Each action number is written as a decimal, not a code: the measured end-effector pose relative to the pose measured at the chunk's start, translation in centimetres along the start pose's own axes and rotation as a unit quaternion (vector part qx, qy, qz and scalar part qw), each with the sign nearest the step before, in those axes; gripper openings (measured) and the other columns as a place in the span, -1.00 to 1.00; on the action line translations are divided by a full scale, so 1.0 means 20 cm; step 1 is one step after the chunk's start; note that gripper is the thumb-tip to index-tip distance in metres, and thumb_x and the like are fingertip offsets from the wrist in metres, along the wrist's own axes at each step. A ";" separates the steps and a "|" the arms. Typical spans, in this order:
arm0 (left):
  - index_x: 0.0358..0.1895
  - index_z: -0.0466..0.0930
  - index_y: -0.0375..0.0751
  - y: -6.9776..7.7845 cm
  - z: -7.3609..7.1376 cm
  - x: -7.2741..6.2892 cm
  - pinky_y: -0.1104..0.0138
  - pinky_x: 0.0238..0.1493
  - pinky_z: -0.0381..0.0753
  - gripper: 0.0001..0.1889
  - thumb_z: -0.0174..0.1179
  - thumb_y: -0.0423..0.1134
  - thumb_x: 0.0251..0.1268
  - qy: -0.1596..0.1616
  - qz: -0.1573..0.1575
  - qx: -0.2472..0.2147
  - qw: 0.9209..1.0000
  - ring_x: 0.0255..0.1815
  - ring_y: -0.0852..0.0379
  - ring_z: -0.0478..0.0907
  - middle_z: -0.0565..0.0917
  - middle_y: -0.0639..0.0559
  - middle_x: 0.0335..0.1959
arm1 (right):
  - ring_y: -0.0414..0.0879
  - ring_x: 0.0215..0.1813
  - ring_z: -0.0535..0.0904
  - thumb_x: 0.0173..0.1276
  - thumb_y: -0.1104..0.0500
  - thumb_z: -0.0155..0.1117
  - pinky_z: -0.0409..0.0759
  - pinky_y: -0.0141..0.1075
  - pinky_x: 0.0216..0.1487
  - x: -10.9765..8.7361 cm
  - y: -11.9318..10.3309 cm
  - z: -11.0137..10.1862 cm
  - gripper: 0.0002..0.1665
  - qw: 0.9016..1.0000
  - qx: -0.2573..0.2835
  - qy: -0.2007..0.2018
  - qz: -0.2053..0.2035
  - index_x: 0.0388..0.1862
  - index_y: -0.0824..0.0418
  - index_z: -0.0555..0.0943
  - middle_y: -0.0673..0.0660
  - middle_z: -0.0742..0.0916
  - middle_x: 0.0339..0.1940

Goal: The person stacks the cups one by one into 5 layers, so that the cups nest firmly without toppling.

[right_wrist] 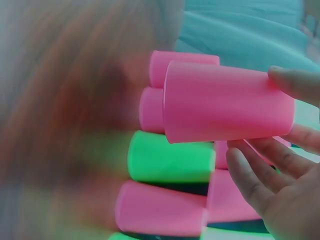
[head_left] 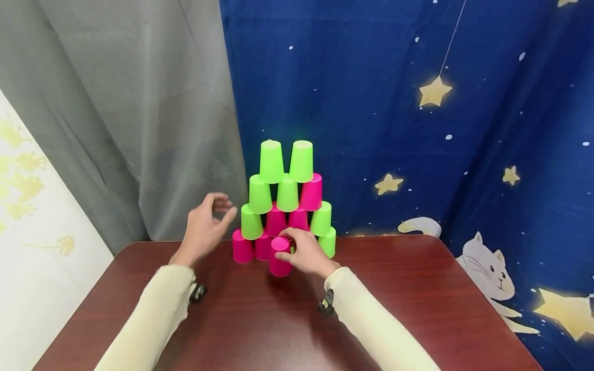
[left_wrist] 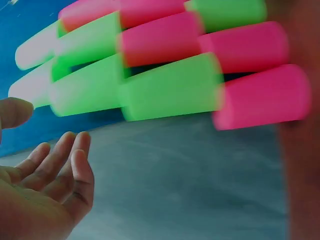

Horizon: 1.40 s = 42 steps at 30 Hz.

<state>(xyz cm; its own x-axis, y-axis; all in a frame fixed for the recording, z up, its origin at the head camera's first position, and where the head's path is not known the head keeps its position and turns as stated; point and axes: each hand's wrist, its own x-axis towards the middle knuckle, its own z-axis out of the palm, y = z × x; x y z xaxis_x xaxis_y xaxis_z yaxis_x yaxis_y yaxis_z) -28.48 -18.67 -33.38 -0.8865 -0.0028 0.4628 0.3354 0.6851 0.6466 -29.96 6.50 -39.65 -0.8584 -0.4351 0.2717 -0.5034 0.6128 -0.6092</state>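
Observation:
My right hand [head_left: 308, 253] holds an upside-down pink cup [head_left: 280, 264] in front of the stack, thumb on one side and fingers on the other; the right wrist view shows the same pink cup [right_wrist: 225, 102] in its grip. Behind it rises a tiered stack of upside-down green and pink cups. Two green cups [head_left: 271, 162] form the top tier. Below are two green cups and a pink cup [head_left: 311, 191]. Part of the bottom tier hides behind the held cup and hand. Left of the stack, my left hand [head_left: 204, 226] hovers empty, fingers loosely bent and apart from the cups.
The stack stands near the back edge of a dark red-brown table [head_left: 394, 288]. Behind it hang a grey curtain [head_left: 181, 129] and a blue curtain [head_left: 362, 103] printed with stars and a cat. A white panel with yellow prints [head_left: 28, 232] stands at the left.

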 end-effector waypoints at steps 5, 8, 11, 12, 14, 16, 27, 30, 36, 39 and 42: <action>0.10 0.53 -0.20 -0.12 0.08 -0.25 0.38 -0.19 0.64 -0.70 0.23 -0.20 0.39 -0.034 -0.012 0.006 0.999 -0.08 0.05 0.71 0.76 -0.07 -0.07 | -0.05 0.01 0.65 0.17 0.07 0.54 0.69 -0.15 0.05 0.02 -0.03 -0.11 -0.43 1.000 0.001 -0.004 -0.010 0.15 0.16 0.58 0.08 0.73 0.00; 0.02 0.58 -0.17 -0.14 0.14 -0.38 0.37 -0.25 0.63 -0.76 0.27 -0.26 0.34 -0.052 -0.009 0.005 0.999 -0.13 0.09 0.69 0.76 -0.01 -0.15 | -0.06 0.02 0.64 0.16 0.08 0.55 0.70 -0.15 0.06 0.03 -0.06 -0.19 -0.41 1.000 0.004 -0.009 -0.008 0.16 0.15 0.58 0.07 0.72 0.01; -0.04 0.59 -0.15 -0.14 0.18 -0.50 0.37 -0.28 0.64 -0.79 0.30 -0.31 0.30 -0.076 -0.008 -0.004 0.997 -0.17 0.16 0.69 0.75 0.04 -0.20 | -0.07 0.01 0.64 0.16 0.08 0.55 0.70 -0.20 0.03 0.06 -0.10 -0.27 -0.41 1.000 0.008 -0.017 -0.010 0.17 0.14 0.59 0.06 0.73 -0.01; -0.05 0.60 -0.14 -0.14 0.20 -0.53 0.37 -0.28 0.64 -0.80 0.30 -0.33 0.28 -0.086 -0.009 -0.009 0.996 -0.19 0.20 0.69 0.74 0.05 -0.22 | -0.08 0.00 0.65 0.17 0.07 0.55 0.70 -0.22 0.02 0.07 -0.11 -0.30 -0.42 1.000 0.006 -0.019 -0.014 0.16 0.14 0.59 0.05 0.73 -0.02; -0.08 0.59 -0.13 -0.13 0.22 -0.59 0.38 -0.28 0.65 -0.80 0.31 -0.35 0.26 -0.111 -0.007 -0.021 0.994 -0.23 0.28 0.68 0.72 0.06 -0.25 | -0.08 -0.03 0.66 0.18 0.07 0.53 0.70 -0.20 0.02 0.10 -0.14 -0.36 -0.45 0.999 0.001 -0.023 -0.028 0.14 0.15 0.60 0.05 0.74 -0.06; -0.09 0.59 -0.14 -0.12 0.23 -0.64 0.39 -0.28 0.66 -0.80 0.30 -0.37 0.25 -0.137 0.001 -0.034 0.990 -0.26 0.34 0.67 0.72 0.05 -0.26 | -0.08 -0.06 0.66 0.21 0.05 0.51 0.70 -0.17 0.03 0.13 -0.17 -0.41 -0.50 0.999 -0.009 -0.024 -0.041 0.11 0.14 0.62 0.04 0.74 -0.10; -0.08 0.58 -0.21 -0.12 0.27 -0.84 0.41 -0.31 0.65 -0.83 0.25 -0.26 0.34 -0.237 0.026 -0.069 0.969 -0.28 0.46 0.62 0.71 0.16 -0.29 | -0.04 -0.01 0.68 0.27 0.00 0.45 0.69 -0.20 0.01 0.27 -0.34 -0.75 -0.54 0.998 -0.042 -0.024 -0.041 0.11 0.12 0.62 0.08 0.75 -0.08; -0.10 0.58 -0.18 -0.13 0.26 -0.86 0.44 -0.36 0.60 -0.84 0.26 -0.25 0.31 -0.229 0.042 -0.057 0.971 -0.28 0.49 0.60 0.69 0.21 -0.30 | -0.04 -0.01 0.68 0.28 -0.01 0.44 0.70 -0.20 -0.04 0.31 -0.39 -0.84 -0.55 0.998 -0.045 -0.019 -0.041 0.10 0.10 0.62 0.08 0.74 -0.06; -0.12 0.58 -0.14 -0.13 0.26 -0.88 0.45 -0.38 0.59 -0.87 0.25 -0.25 0.33 -0.243 0.030 -0.054 0.968 -0.30 0.52 0.56 0.67 0.24 -0.31 | -0.01 0.00 0.63 0.31 -0.02 0.41 0.68 -0.18 -0.04 0.38 -0.47 -0.97 -0.50 0.998 -0.040 -0.013 -0.036 0.17 0.12 0.59 0.11 0.69 -0.01; -0.12 0.58 -0.14 -0.12 0.26 -0.88 0.45 -0.39 0.59 -0.89 0.23 -0.25 0.35 -0.252 0.029 -0.063 0.965 -0.30 0.53 0.55 0.66 0.24 -0.31 | 0.00 0.01 0.61 0.32 -0.01 0.41 0.66 -0.18 0.00 0.42 -0.50 -1.03 -0.50 0.999 -0.038 -0.003 -0.033 0.18 0.14 0.59 0.13 0.68 0.00; -0.11 0.58 -0.17 -0.12 0.26 -0.89 0.45 -0.39 0.59 -0.88 0.22 -0.26 0.36 -0.257 0.033 -0.073 0.963 -0.30 0.52 0.56 0.67 0.22 -0.30 | -0.01 0.01 0.60 0.32 0.00 0.40 0.65 -0.20 -0.01 0.45 -0.53 -1.08 -0.50 0.999 -0.042 0.007 -0.025 0.18 0.15 0.59 0.14 0.69 0.01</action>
<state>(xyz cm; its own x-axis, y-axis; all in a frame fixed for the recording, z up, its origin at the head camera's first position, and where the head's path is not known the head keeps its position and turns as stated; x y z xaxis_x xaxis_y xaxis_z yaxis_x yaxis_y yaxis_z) -15.13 -16.41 -46.38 -0.8896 0.4246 0.1681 0.4045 0.5616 0.7218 -34.44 10.33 -14.67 -0.8330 -0.4576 0.3112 -0.5517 0.6436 -0.5305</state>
